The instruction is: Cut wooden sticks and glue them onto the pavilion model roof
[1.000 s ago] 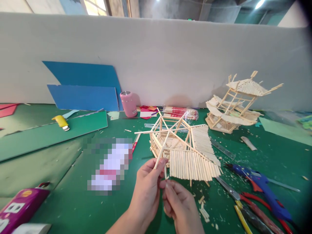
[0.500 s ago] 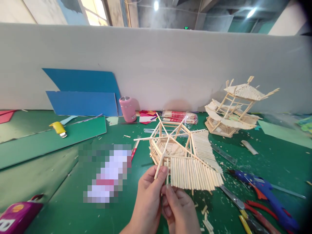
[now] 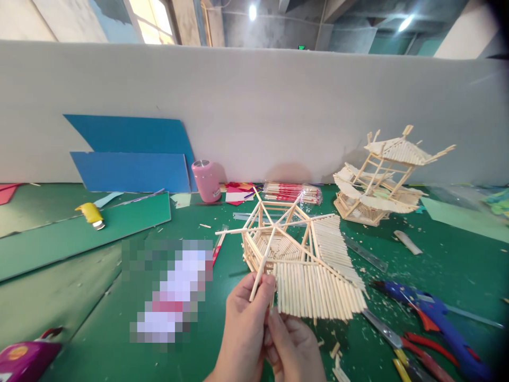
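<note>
A six-sided pavilion model (image 3: 274, 241) of thin wooden sticks stands on the green table, its roof of radiating beams partly covered. Two roof panels are filled with sticks laid side by side, the front panel (image 3: 318, 292) nearest me. My left hand (image 3: 248, 318) is closed, thumb and fingers pinching at this panel's left edge, beside a roof beam (image 3: 262, 270). My right hand (image 3: 294, 342) is closed just below, thumb and fingertips together at the lower end of a wooden stick (image 3: 272, 300). Fingers hide most of that stick.
Right of the model lie a blue glue gun (image 3: 433, 313), scissors (image 3: 385, 329) and a clear ruler (image 3: 366, 253). A second stick pavilion (image 3: 382, 180) stands behind. Left are a yellow cutter (image 3: 91, 215), a purple tape measure (image 3: 27, 361) and a pixelated patch. A pink flask (image 3: 207, 181) stands at the back.
The stick between my hands has moved right against the front panel, narrowing the gap that showed beside it. The view has shifted slightly.
</note>
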The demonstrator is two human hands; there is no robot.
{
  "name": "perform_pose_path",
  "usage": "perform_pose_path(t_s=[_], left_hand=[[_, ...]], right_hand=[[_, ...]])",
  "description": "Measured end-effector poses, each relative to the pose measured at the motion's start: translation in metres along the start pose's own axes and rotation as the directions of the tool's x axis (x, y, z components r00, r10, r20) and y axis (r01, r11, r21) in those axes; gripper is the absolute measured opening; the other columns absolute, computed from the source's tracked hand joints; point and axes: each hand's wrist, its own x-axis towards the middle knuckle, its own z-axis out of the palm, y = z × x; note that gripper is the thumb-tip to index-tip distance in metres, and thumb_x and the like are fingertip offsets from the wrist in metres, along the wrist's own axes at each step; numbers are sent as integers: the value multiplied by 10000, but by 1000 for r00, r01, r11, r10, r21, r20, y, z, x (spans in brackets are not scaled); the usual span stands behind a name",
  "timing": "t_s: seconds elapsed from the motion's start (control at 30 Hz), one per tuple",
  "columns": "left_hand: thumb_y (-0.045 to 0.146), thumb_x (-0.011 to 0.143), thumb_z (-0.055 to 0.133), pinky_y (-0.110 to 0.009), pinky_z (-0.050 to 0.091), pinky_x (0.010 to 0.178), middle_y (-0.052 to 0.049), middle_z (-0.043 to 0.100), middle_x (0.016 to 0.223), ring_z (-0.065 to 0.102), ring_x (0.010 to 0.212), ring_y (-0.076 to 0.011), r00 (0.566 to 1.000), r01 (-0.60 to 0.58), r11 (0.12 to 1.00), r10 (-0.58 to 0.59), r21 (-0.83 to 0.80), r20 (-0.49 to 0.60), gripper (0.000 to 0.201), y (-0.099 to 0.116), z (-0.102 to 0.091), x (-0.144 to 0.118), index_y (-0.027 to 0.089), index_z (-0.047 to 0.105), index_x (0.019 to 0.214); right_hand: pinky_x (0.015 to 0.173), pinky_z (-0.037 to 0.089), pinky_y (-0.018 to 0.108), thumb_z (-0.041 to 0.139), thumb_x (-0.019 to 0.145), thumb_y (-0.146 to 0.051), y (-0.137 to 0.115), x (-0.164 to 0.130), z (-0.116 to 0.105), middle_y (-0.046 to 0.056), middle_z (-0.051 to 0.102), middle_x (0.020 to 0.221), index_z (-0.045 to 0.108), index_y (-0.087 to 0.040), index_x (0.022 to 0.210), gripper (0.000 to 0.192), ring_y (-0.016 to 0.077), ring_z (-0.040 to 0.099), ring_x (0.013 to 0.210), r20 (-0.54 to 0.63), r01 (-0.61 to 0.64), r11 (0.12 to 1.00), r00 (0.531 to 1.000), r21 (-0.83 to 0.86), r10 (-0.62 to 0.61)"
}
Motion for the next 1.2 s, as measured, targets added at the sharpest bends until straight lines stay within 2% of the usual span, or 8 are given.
perform_pose_path(t_s=[0.07,0.2,0.3,0.43,0.7,0.87,0.97,1.2], left_hand=[[313,697,681,-155,235,345,90,403,423,261,330,-24,1000,-2,1000,2,-15,-3,208,1,2,0,165,545,646],[269,662,708,-160,334,417,46,511,510,411,431,-61,1000,-20,998,19,-52,-23,170,3,5,0,146,591,662],[263,648,718,-178,383,477,32,539,546,480,514,-95,999,-26,998,24,-60,-30,169,3,6,0,149,594,651],[278,679,697,-174,383,479,38,528,549,484,523,-94,1000,-23,999,23,-48,-15,174,2,5,1,157,579,634],[261,732,661,-153,374,467,42,546,561,489,526,-82,999,-26,999,27,-37,35,126,0,3,2,171,599,670],[256,742,656,-153,379,480,39,561,586,495,541,-80,999,-23,999,24,-36,37,122,0,2,1,173,595,676],[253,757,643,-158,387,495,43,563,599,500,542,-77,998,-31,999,33,-31,56,108,-1,1,0,177,601,691],[248,763,640,-155,386,495,42,561,573,506,543,-77,998,-25,999,28,-47,52,123,1,2,0,171,599,676]], right_hand=[[399,84,228,726,599,-516,-2,0,1,-78,347,343,488,-160,404,470,29,220,338,-16,-11,1000,1000,7,11],[405,91,218,762,549,-492,-4,-1,2,-69,377,339,545,-152,422,423,27,231,337,-29,-17,998,999,56,18],[405,100,211,782,531,-464,-8,-2,3,-56,410,341,590,-151,448,377,26,237,339,-16,-39,995,999,89,41],[421,120,211,796,530,-423,-12,-4,2,-64,385,366,658,-153,511,303,32,228,376,28,-68,990,997,126,65],[437,105,245,712,645,-468,-6,-5,-8,-53,398,431,691,-165,625,304,51,216,400,150,-87,995,986,49,78],[452,131,242,728,642,-432,-8,-5,-5,-25,479,477,702,-166,653,268,57,258,426,157,-85,992,985,94,70],[459,144,237,734,642,-415,-9,-5,-4,-27,474,479,701,-163,646,255,62,281,443,152,-70,991,987,111,52],[425,108,236,730,640,-438,-4,-4,-8,-55,423,435,671,-161,604,286,44,234,395,136,-77,993,989,86,65]])
